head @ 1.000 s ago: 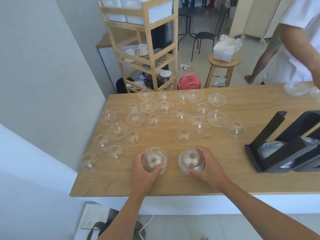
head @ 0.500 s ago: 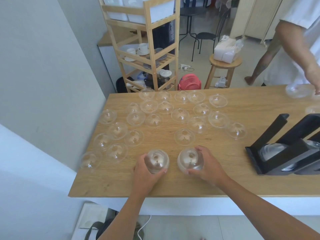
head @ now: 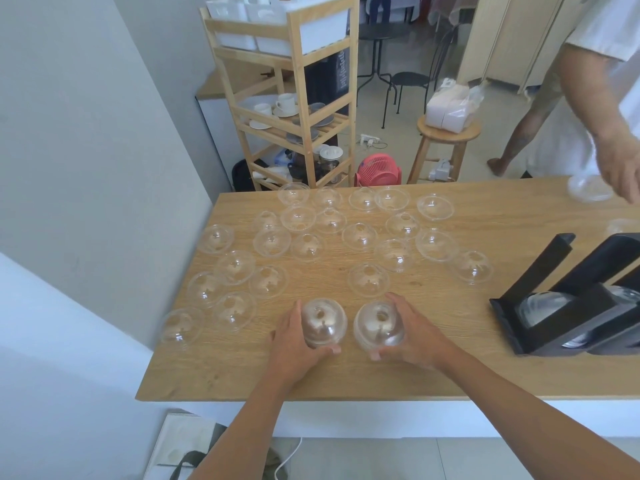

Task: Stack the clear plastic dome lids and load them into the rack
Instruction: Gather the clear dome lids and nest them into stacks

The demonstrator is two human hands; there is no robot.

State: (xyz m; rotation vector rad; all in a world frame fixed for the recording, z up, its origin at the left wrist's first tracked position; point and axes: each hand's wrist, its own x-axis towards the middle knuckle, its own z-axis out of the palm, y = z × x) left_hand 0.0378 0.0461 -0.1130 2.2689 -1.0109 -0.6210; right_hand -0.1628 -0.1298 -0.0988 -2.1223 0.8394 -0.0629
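Observation:
Two short stacks of clear dome lids stand side by side near the front of the wooden table [head: 485, 216]. My left hand [head: 294, 344] grips the left stack [head: 323, 326] from its left side. My right hand [head: 414, 336] grips the right stack [head: 378, 327] from its right side. Several single dome lids [head: 369, 280] lie scattered over the table's left and middle. The black rack [head: 568, 299] sits at the right edge with some lids lying inside it.
Another person's hand [head: 620, 168] reaches over a lid [head: 587, 190] at the table's far right corner. Behind the table stand a wooden shelf unit [head: 298, 98], a red fan [head: 377, 169] and a stool [head: 446, 136]. A wall runs along the left.
Both stacks have been drawn slightly closer together and look a little taller in my grip. The other person's hand has come down toward the lid at the far right.

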